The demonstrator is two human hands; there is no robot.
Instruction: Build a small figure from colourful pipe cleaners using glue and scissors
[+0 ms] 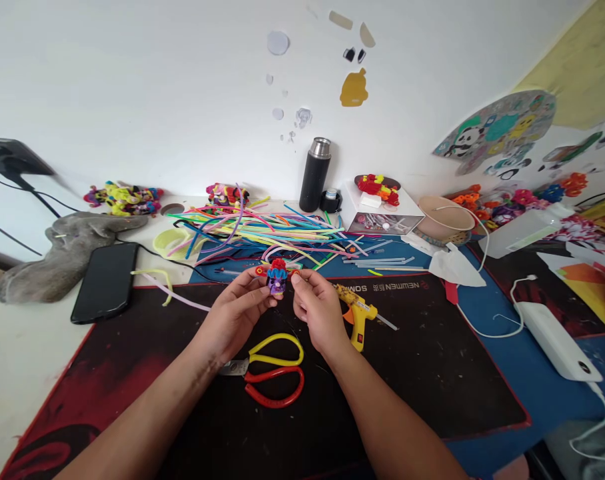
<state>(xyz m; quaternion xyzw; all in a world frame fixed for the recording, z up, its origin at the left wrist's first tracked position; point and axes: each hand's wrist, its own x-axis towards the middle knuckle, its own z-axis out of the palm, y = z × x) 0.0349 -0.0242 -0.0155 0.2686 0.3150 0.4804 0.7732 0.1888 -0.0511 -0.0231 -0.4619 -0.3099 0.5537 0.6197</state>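
Between both hands, above the dark mat [422,360], is a small pipe-cleaner doll [277,279] in red, blue and purple, its arms spread sideways. My left hand [240,310] is closed on the doll's left side, thumb across its lower body. With thumb and fingertips, my right hand [320,307] pinches the red arm on the other side. Below the hands lie scissors [275,371] with one yellow and one red handle, their blades partly under my left wrist. A yellow glue gun [360,320] with a clear glue stick lies just right of my right hand, partly covered by it.
Loose coloured pipe cleaners [262,230] are heaped behind the hands. A black flask [315,175] and a white box [382,210] stand near the wall. At left lies a phone [105,283]; at right, a white power bank [557,340] with cables.
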